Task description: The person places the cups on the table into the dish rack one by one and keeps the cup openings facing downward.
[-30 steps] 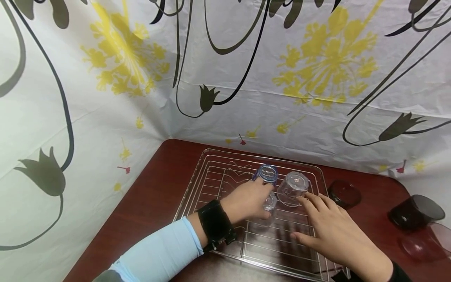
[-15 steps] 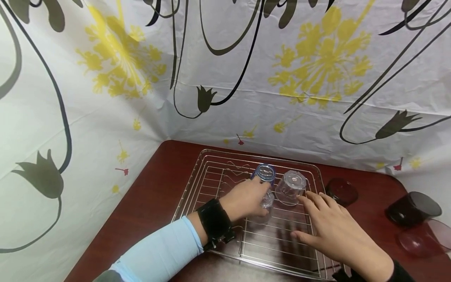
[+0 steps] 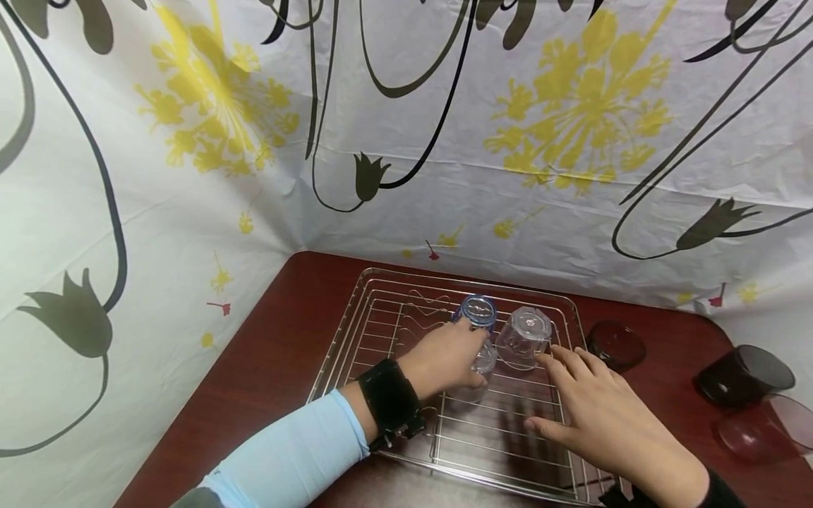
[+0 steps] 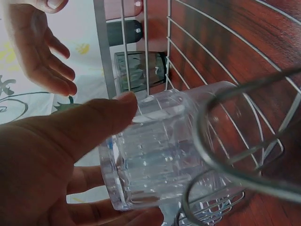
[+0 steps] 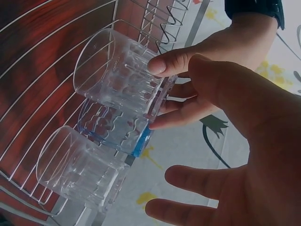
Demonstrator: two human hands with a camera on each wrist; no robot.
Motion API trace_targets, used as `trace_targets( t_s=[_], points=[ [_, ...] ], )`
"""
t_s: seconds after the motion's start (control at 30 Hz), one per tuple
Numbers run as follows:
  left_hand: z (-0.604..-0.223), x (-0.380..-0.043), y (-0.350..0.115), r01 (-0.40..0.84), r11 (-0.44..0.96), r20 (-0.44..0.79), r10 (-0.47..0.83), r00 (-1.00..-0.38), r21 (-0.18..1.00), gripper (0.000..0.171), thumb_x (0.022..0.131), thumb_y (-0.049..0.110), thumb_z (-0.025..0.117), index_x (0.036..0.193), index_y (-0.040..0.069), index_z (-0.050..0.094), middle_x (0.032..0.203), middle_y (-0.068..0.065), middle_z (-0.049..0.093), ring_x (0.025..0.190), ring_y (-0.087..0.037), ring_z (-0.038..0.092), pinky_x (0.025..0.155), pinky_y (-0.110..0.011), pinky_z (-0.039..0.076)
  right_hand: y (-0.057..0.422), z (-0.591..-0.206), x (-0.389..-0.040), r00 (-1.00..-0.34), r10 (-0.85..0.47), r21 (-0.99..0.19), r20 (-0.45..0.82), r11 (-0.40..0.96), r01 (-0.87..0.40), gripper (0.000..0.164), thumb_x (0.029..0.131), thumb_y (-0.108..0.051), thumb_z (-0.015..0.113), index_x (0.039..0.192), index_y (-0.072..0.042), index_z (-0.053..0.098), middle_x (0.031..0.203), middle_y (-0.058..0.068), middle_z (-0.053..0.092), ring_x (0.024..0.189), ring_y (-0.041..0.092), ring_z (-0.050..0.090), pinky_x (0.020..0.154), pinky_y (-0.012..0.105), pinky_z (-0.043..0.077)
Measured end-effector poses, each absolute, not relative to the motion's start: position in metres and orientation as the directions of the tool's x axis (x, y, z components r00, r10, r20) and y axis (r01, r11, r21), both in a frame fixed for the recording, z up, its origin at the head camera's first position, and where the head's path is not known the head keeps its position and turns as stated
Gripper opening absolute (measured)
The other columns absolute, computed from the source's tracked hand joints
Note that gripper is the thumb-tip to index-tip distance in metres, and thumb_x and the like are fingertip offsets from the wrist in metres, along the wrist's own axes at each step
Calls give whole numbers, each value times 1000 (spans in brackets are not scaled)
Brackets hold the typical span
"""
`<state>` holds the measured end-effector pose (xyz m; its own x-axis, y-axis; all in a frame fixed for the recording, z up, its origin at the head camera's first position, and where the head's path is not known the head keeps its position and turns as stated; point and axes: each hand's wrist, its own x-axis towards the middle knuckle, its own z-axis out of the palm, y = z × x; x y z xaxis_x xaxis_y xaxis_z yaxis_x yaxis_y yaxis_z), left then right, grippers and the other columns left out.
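Observation:
My left hand point(image 3: 444, 356) grips a clear drinking glass point(image 4: 160, 150) upside down over the wire rack point(image 3: 485, 478). In the left wrist view, the thumb lies on one side of its base and the fingers on the other. Just behind it stands an inverted blue-tinted glass point(image 3: 478, 310), partly covered by my fingers. To the right is a second inverted clear glass point(image 3: 526, 337). Beside that glass my right hand point(image 3: 603, 416) hovers over the rack's right side, fingers spread and thumb apart. The right wrist view shows nothing in its grasp.
Right of the rack, a dark glass point(image 3: 616, 346) stands on the red-brown table point(image 3: 267, 339). Farther right, a black glass point(image 3: 743, 377) and a reddish see-through glass point(image 3: 768, 427) lie tipped over. A white patterned sheet point(image 3: 406, 141) rises behind the table.
The head view has shifted slightly. Both hands and all the glasses keep nearly the same places, with my left hand still on the clear glass.

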<state>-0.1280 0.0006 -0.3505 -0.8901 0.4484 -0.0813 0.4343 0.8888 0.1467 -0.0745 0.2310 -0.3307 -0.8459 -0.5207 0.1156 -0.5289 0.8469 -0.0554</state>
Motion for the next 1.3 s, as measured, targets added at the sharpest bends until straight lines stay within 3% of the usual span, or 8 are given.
trace_targets(
  t_s=[0.37,0.6,0.93,1.07,1.3],
  points=[
    [-348,-123,-2,417,888,-93,440,-893,195,79,80,50,81,146,18,50,131,-11,58,106,-24,66,81,-31,58,230,-333,-75,-831,-540,-65,132,832,-551,85,76,-62,77,140,-12,53,141,16,52,129,45,46,96,65,44],
    [-341,-121,-11,394,889,-99,425,-900,233,84,86,58,71,154,21,39,145,-13,50,123,-27,59,96,-37,54,229,-334,-77,-812,-563,-50,153,817,-575,83,76,-59,78,138,-11,54,135,15,55,125,41,49,93,63,46],
    [-333,-112,-17,436,892,-56,445,-894,119,79,88,67,61,149,19,47,137,-7,58,118,-23,61,100,-38,51,228,-335,-80,-827,-549,-42,117,830,-557,85,76,-61,77,140,-10,53,136,16,55,126,43,49,95,63,45],
    [-328,-105,-21,425,896,-52,435,-899,128,77,88,68,60,148,20,48,140,-5,57,127,-24,55,108,-42,45,228,-335,-79,-827,-549,-39,118,830,-556,86,76,-62,76,141,-10,53,137,16,54,125,43,49,94,63,46],
    [-322,-95,-31,400,903,23,401,-916,158,75,88,67,61,145,20,51,137,-4,59,127,-23,55,108,-45,44,227,-335,-80,-834,-539,-47,119,836,-547,88,76,-61,77,143,-11,50,140,16,53,126,41,49,91,63,47]
  ],
)
